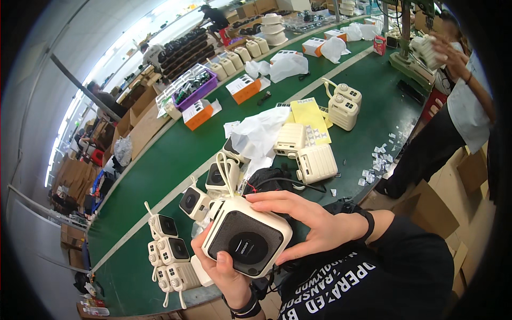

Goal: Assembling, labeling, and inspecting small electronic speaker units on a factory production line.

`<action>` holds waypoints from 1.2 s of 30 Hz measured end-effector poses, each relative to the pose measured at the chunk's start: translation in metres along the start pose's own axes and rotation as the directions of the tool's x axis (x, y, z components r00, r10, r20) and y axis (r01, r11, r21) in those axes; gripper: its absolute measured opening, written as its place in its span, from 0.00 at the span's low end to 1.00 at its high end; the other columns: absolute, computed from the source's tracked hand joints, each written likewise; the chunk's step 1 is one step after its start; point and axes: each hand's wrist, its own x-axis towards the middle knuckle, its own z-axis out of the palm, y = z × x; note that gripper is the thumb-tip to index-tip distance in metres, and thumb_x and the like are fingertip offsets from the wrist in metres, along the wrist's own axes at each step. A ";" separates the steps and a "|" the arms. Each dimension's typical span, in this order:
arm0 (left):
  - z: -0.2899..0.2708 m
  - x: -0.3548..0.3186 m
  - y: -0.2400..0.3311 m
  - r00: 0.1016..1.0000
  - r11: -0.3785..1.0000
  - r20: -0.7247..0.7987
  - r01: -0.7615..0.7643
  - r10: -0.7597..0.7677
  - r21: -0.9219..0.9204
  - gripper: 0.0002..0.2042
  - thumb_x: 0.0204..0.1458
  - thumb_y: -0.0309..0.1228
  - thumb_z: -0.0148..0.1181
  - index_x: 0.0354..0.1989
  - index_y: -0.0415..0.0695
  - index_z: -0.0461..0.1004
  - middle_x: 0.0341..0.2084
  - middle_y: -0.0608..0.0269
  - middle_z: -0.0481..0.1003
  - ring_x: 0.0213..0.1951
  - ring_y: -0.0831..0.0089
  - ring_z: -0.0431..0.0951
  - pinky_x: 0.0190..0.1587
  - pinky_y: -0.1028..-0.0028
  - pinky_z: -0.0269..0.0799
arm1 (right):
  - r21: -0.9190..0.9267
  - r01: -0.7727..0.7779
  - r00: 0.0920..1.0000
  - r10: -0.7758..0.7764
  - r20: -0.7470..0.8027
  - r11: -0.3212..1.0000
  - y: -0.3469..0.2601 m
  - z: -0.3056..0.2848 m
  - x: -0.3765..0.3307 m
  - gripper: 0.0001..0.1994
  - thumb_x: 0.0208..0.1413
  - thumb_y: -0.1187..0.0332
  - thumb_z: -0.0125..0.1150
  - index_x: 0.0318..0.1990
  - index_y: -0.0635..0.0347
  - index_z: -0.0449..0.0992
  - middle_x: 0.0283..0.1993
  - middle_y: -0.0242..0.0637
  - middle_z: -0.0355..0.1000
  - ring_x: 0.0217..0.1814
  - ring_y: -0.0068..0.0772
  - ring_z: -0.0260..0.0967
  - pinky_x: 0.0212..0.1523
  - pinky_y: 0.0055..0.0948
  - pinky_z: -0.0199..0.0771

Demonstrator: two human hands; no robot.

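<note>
A cream, box-shaped portable speaker (224, 232) with a black mesh front and a strap loop is held up before me at the table's near edge. My left hand (226, 274) grips its lower left side, with the thumb on the front. My right hand (314, 218) is closed round its right side, fingers along the top edge and thumb below. Just beyond it, a similar speaker (217, 176) and another speaker (194, 201) stand on the green table. More of them, including a speaker (175, 249), are grouped to the left.
Two cream speakers (316, 162) lie beside yellow sticker sheets (310, 120) and a white plastic bag (258, 133). Paper scraps (377, 160) litter the right edge. Orange-and-white boxes (197, 113) and a purple crate (198, 90) line the far side. A co-worker (469, 106) stands by a green machine (408, 58).
</note>
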 end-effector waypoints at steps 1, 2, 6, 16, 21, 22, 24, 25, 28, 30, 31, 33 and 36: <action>0.000 0.000 -0.001 1.000 1.000 0.000 0.002 -0.002 -0.001 0.29 0.47 0.45 0.58 0.49 0.35 0.57 0.44 0.48 0.66 0.45 0.65 0.70 0.49 0.69 0.67 | 0.004 0.003 1.000 -0.003 -0.010 1.000 0.000 0.000 0.000 0.38 0.41 0.64 0.68 0.60 0.63 0.54 0.62 0.45 0.52 0.64 0.43 0.50 0.61 0.37 0.50; -0.001 0.001 -0.001 1.000 1.000 -0.006 -0.025 0.025 0.009 0.29 0.47 0.44 0.58 0.49 0.35 0.57 0.44 0.49 0.66 0.45 0.65 0.70 0.49 0.69 0.67 | 0.003 0.000 1.000 0.000 -0.010 1.000 0.000 0.001 0.000 0.38 0.41 0.64 0.68 0.60 0.63 0.54 0.62 0.45 0.52 0.64 0.43 0.50 0.61 0.37 0.50; -0.004 0.001 0.000 0.999 0.998 0.001 -0.048 0.048 0.051 0.29 0.48 0.45 0.56 0.49 0.35 0.57 0.44 0.49 0.66 0.46 0.64 0.70 0.49 0.69 0.67 | 0.025 -0.008 1.000 0.008 -0.004 1.000 0.002 0.003 0.000 0.38 0.41 0.64 0.68 0.60 0.64 0.55 0.62 0.45 0.52 0.65 0.42 0.48 0.62 0.37 0.49; -0.013 0.001 -0.010 0.981 0.977 -0.052 0.178 -0.185 -0.113 0.28 0.52 0.47 0.50 0.52 0.37 0.56 0.45 0.50 0.64 0.45 0.66 0.70 0.45 0.71 0.69 | 0.518 -0.210 0.958 0.280 -0.059 0.829 0.003 0.030 -0.004 0.44 0.40 0.65 0.69 0.63 0.63 0.48 0.64 0.44 0.47 0.65 0.36 0.47 0.62 0.33 0.48; 0.003 0.000 0.003 0.996 0.997 -0.052 -0.068 0.070 0.029 0.32 0.47 0.48 0.57 0.51 0.36 0.56 0.44 0.49 0.65 0.44 0.65 0.70 0.44 0.71 0.71 | 0.399 -0.183 0.969 0.232 -0.079 0.899 0.005 0.028 -0.004 0.43 0.40 0.64 0.69 0.62 0.64 0.50 0.63 0.45 0.49 0.65 0.37 0.46 0.63 0.33 0.47; 0.004 0.000 0.004 0.993 0.995 -0.062 -0.093 0.095 0.046 0.33 0.45 0.48 0.60 0.51 0.36 0.56 0.43 0.49 0.65 0.43 0.64 0.71 0.44 0.71 0.71 | 0.295 -0.143 0.980 0.177 -0.089 0.945 0.005 0.026 -0.003 0.42 0.40 0.64 0.69 0.62 0.64 0.50 0.63 0.45 0.50 0.66 0.38 0.46 0.63 0.34 0.47; 0.004 -0.001 0.006 0.993 0.994 -0.066 -0.089 0.093 0.056 0.35 0.43 0.50 0.61 0.51 0.36 0.56 0.43 0.49 0.65 0.43 0.65 0.71 0.44 0.71 0.71 | 0.249 -0.124 0.984 0.151 -0.093 0.961 0.003 0.024 -0.002 0.42 0.40 0.64 0.69 0.61 0.65 0.51 0.63 0.45 0.50 0.66 0.39 0.46 0.63 0.34 0.47; 0.004 -0.001 0.007 0.993 0.994 -0.069 -0.088 0.093 0.068 0.36 0.42 0.51 0.62 0.50 0.36 0.56 0.43 0.49 0.65 0.43 0.65 0.71 0.44 0.71 0.71 | 0.202 -0.101 0.988 0.122 -0.097 0.974 0.003 0.024 -0.001 0.41 0.40 0.64 0.69 0.61 0.65 0.52 0.63 0.45 0.51 0.66 0.40 0.46 0.63 0.35 0.47; 0.001 -0.002 0.008 0.994 0.993 -0.065 -0.082 0.088 0.090 0.36 0.41 0.52 0.61 0.50 0.35 0.57 0.43 0.49 0.65 0.44 0.65 0.70 0.45 0.70 0.70 | 0.224 -0.098 0.985 0.126 -0.114 0.970 -0.001 0.026 -0.001 0.40 0.40 0.64 0.69 0.60 0.65 0.53 0.62 0.44 0.52 0.66 0.41 0.45 0.63 0.35 0.47; 0.001 -0.002 0.007 0.992 0.990 -0.071 -0.094 0.101 0.102 0.36 0.41 0.52 0.61 0.50 0.35 0.57 0.43 0.49 0.65 0.44 0.64 0.70 0.45 0.70 0.69 | 0.186 -0.092 0.989 0.111 -0.097 0.978 -0.004 0.022 0.000 0.41 0.39 0.66 0.70 0.60 0.67 0.53 0.63 0.47 0.50 0.66 0.41 0.46 0.62 0.35 0.48; 0.001 -0.002 0.007 0.990 0.988 -0.075 -0.107 0.116 0.114 0.36 0.42 0.52 0.61 0.50 0.35 0.57 0.43 0.49 0.65 0.44 0.64 0.70 0.46 0.70 0.69 | 0.146 -0.083 0.992 0.096 -0.080 0.986 -0.004 0.021 0.000 0.41 0.38 0.68 0.71 0.60 0.69 0.53 0.63 0.51 0.49 0.66 0.41 0.47 0.62 0.35 0.49; 0.003 -0.002 0.009 0.991 0.989 -0.082 -0.097 0.107 0.116 0.36 0.42 0.52 0.60 0.50 0.35 0.57 0.43 0.48 0.65 0.44 0.64 0.70 0.46 0.70 0.68 | 0.141 -0.079 0.992 0.091 -0.084 0.987 -0.004 0.021 0.000 0.41 0.38 0.68 0.71 0.59 0.69 0.53 0.63 0.51 0.49 0.65 0.40 0.48 0.62 0.35 0.49; 0.005 -0.003 0.009 0.992 0.990 -0.091 -0.081 0.092 0.111 0.37 0.42 0.53 0.60 0.50 0.35 0.57 0.43 0.48 0.65 0.45 0.64 0.70 0.47 0.70 0.68 | 0.133 -0.078 0.992 0.090 -0.087 0.988 -0.005 0.020 0.000 0.41 0.38 0.67 0.71 0.59 0.69 0.53 0.63 0.50 0.49 0.65 0.40 0.48 0.62 0.35 0.49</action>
